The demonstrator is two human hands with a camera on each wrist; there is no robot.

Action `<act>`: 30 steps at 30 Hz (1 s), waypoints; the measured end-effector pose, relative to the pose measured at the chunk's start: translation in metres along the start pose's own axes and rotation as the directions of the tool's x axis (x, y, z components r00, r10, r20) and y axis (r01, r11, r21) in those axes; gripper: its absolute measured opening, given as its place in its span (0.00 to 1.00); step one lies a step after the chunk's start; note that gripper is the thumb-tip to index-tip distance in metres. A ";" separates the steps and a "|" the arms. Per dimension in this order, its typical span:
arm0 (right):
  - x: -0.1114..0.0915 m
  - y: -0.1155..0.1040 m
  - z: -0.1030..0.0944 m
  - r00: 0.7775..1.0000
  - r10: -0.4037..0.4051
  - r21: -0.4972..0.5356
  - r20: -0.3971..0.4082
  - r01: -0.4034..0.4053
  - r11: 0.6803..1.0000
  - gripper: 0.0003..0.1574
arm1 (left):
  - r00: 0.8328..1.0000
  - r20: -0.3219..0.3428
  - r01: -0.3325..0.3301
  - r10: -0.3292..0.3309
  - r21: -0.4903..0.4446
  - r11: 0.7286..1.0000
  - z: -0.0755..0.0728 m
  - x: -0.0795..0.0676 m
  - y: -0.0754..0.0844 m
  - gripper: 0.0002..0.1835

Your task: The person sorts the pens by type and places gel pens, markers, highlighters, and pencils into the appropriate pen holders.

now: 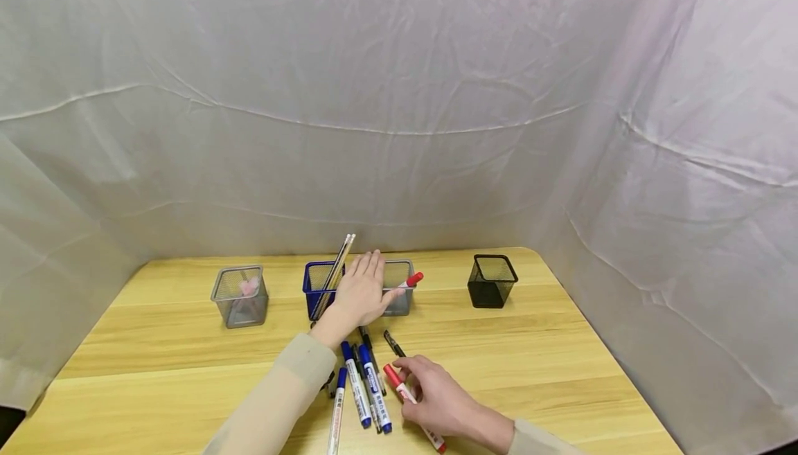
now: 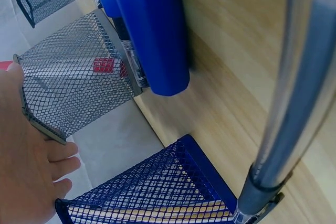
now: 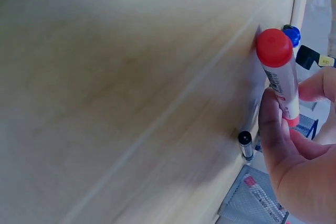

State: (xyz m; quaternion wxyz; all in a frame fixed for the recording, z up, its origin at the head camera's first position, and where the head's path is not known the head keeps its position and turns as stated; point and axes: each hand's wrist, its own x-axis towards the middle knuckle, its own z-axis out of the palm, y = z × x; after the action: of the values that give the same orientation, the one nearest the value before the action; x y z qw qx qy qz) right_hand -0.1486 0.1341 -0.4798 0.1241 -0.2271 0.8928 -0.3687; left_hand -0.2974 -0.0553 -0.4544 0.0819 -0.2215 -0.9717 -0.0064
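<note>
My left hand (image 1: 361, 292) reaches over the grey mesh pen holder (image 1: 399, 302), fingers straight and side by side, at its rim. The thumb lies by the red cap of a marker (image 1: 414, 279) that leans inside this holder. In the left wrist view, the marker's label shows through the mesh (image 2: 73, 87). My right hand (image 1: 439, 396) pinches a second red marker (image 1: 393, 375) between thumb and fingers, low over the front of the table. Left of it lie several blue-capped markers (image 1: 357, 386). A black pen (image 1: 394, 344) lies just beyond the right hand.
Beside the grey holder stands a blue mesh holder (image 1: 308, 282) with pencils (image 1: 339, 261). Another grey mesh holder (image 1: 243, 309), with something pink inside, is at the left. A black mesh holder (image 1: 489, 296) stands at the right. Grey cloth (image 1: 399, 185) walls surround the wooden table (image 1: 561, 365).
</note>
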 end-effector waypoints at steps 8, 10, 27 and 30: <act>-0.002 -0.002 -0.006 0.997 -0.033 0.090 -0.069 0.039 0.995 0.44 | 1.000 -0.010 0.000 0.000 -0.001 1.000 -0.003 -0.001 0.001 0.50; -0.002 -0.002 -0.007 0.995 -0.049 0.103 -0.088 0.059 0.993 0.45 | 1.000 -0.013 0.002 -0.002 -0.007 1.000 -0.002 -0.001 0.001 0.49; 0.001 -0.006 -0.018 0.941 -0.161 0.140 -0.299 0.210 0.968 0.35 | 1.000 -0.012 0.011 -0.012 -0.030 0.999 -0.001 0.001 0.001 0.50; 0.002 -0.007 -0.021 0.922 -0.184 0.146 -0.340 0.245 0.958 0.32 | 1.000 -0.009 0.009 -0.010 -0.028 1.000 -0.001 0.001 0.001 0.50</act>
State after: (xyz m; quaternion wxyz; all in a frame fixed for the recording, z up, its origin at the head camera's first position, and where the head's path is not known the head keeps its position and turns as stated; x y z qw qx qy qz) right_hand -0.1566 0.1412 -0.4605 -0.0444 -0.2481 0.8323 -0.4938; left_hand -0.2975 -0.0545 -0.4531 0.0830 -0.2180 -0.9722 -0.0215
